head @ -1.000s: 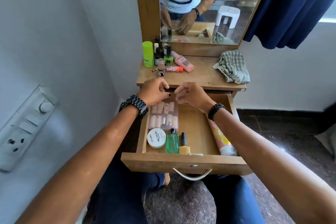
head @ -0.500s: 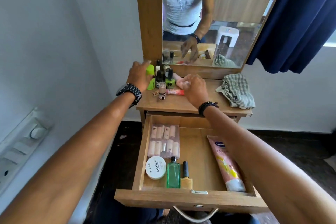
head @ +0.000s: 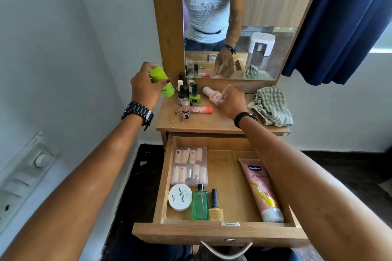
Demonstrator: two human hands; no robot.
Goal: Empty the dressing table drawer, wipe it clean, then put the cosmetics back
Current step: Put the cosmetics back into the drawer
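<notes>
The left hand (head: 146,89) is lifted up, its fingers wrapped around a green bottle (head: 161,82), and the right hand (head: 230,100) reaches over the table top (head: 222,121), pinching a pink bottle (head: 213,95). Small nail paint bottles (head: 188,95) stand between the hands, a cloth (head: 271,105) lies to the right. The open drawer (head: 224,180) below holds a pink tube (head: 262,189) and a round tin (head: 180,197)

Both arms stretched forward. Left hand (head: 146,89) raised, fingers curled round something held (watch on that wrist). Right hand (head: 231,100) lower, fingers curled, pinching, beaded band at wrist.
</notes>
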